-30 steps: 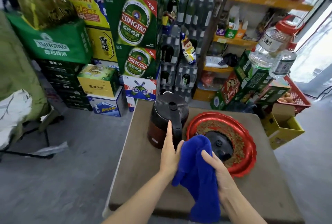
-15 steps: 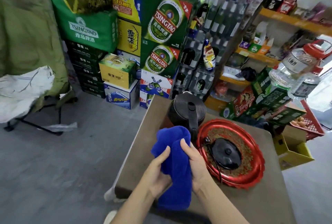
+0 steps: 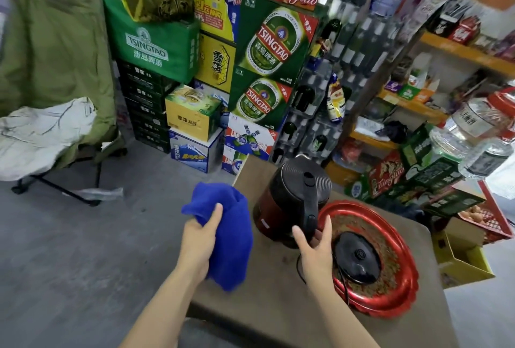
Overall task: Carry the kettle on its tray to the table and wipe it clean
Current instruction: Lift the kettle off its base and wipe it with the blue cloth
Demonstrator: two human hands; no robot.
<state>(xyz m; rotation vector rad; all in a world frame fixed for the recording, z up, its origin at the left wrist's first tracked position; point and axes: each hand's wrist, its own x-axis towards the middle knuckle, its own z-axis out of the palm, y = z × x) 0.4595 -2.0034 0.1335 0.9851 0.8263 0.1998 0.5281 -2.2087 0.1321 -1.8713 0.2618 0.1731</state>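
1. Black ribbed plastic forms the lid and long handle of the one electric kettle (image 3: 292, 194), while its lower body is dark red with a small white label low on the side facing the person.
2. It stands upright on the bare brown table (image 3: 264, 292), off its tray, just left of the tray's rim.
3. The right hand (image 3: 315, 250) cups the lower end of the handle, thumb on the near side and fingers on the far side; the fingers curl around it but are not clenched, and I cannot tell whether they grip it firmly.
4. Directly right of that hand lies the one round red tray (image 3: 390, 292) with a scalloped rim and a gold-patterned floor.
5. One round black kettle base (image 3: 356, 258) sits on the tray, just beyond the right knuckles, with a black cord (image 3: 344, 285) running from it toward the person.
6. The left hand (image 3: 198, 239) is closed on one blue cloth (image 3: 231, 236), thumb pressed over a bunched fold; the rest hangs below the fist.
7. The cloth is held left of the kettle, over the table's left edge, not touching the kettle.
8. Two hands, one kettle, one tray, one base and one cloth are in view.
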